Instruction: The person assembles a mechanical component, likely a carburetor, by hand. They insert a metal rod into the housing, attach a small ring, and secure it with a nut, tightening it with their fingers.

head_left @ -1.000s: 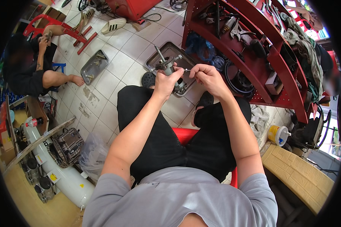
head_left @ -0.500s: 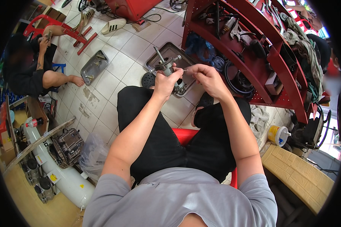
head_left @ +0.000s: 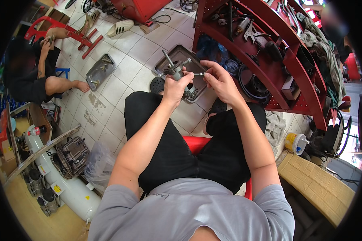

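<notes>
My left hand (head_left: pixel 175 89) is closed round a grey metal mechanical part (head_left: pixel 173 72) with a shaft sticking up toward the far left. Between the two hands runs a short, thin, bolt-like metal rod (head_left: pixel 198 74). Its left end meets my left thumb and fingers, and whether they grip it I cannot tell. My right hand (head_left: pixel 224 85) pinches the rod's right end between thumb and forefinger, the other fingers loosely bent. Beneath the part lies a metal tray (head_left: pixel 181 49), with more metal pieces (head_left: pixel 191 93) showing below my left hand.
A red tool shelf (head_left: pixel 265 76) with pliers and a toothed ring stands at the right. To the left, a second tray (head_left: pixel 100 72) lies near a seated person's bare foot (head_left: pixel 82 85). A white cylinder tank (head_left: pixel 70 193) and a plastic bag (head_left: pixel 98 162) are at near left.
My right hand has turned slightly and its forefinger has lifted, so the thin rod between the hands shows more plainly. My left hand and the metal part have barely moved.
</notes>
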The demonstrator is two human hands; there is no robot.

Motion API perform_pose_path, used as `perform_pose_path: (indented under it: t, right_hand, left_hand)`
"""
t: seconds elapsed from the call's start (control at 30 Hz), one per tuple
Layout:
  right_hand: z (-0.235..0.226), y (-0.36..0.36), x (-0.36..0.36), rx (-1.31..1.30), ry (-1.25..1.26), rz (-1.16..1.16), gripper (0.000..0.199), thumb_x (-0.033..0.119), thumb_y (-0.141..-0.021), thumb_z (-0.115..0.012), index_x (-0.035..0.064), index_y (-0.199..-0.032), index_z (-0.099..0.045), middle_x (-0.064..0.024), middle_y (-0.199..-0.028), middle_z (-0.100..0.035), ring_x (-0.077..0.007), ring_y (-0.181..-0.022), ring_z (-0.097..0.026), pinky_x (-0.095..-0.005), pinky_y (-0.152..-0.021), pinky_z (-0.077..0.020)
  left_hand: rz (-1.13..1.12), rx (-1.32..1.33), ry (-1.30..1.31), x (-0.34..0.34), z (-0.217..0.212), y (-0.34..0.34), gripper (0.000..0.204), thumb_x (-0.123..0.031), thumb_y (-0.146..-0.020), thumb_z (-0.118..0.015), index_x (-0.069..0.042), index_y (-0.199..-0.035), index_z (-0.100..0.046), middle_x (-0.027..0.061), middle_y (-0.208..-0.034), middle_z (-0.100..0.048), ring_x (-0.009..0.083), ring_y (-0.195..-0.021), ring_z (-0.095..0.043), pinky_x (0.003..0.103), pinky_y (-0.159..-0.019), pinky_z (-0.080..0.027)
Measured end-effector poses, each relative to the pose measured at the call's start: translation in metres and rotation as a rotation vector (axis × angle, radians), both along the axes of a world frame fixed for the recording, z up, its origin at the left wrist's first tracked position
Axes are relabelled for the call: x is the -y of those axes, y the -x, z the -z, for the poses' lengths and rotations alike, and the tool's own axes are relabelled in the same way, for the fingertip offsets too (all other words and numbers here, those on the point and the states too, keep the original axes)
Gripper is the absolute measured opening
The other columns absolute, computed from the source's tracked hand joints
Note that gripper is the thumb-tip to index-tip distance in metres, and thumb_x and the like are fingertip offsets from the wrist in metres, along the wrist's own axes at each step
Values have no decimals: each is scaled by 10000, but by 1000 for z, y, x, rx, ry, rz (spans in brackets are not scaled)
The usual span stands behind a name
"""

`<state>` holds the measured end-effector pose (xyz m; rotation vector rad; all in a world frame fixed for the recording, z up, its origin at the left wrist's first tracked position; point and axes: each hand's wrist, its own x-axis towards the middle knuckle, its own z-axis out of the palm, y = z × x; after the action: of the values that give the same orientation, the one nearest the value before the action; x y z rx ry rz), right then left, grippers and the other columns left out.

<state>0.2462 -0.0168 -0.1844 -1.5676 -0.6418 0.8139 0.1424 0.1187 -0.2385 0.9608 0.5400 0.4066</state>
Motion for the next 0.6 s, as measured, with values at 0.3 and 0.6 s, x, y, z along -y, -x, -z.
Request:
perform_pose_path:
  t: [0.3, 0.6]
  right_hand:
    - [4, -1, -1, 42, -5, 26, 143, 54, -944, -506, 21, -1021, -623, 8, -799, -533, -63, -727, -483, -216, -663, -425]
    - [9, -1, 1, 97, 24, 23, 170, 42, -905, -548, 12, -1057, -617, -6, -856, -586, -75, -749, -511, -223, -678, -435]
  left_hand:
    - [-2, 3, 21, 0, 0, -1, 270, -15, -814, -673, -64, -1035, -526, 36, -837, -629, 113, -708, -599, 282, -657, -503]
    - [-11, 21, 26, 2, -1, -1, 253, 0, -826, -655, -63, -1029, -517, 39, -821, -626, 109, -701, -591, 285, -656, -497]
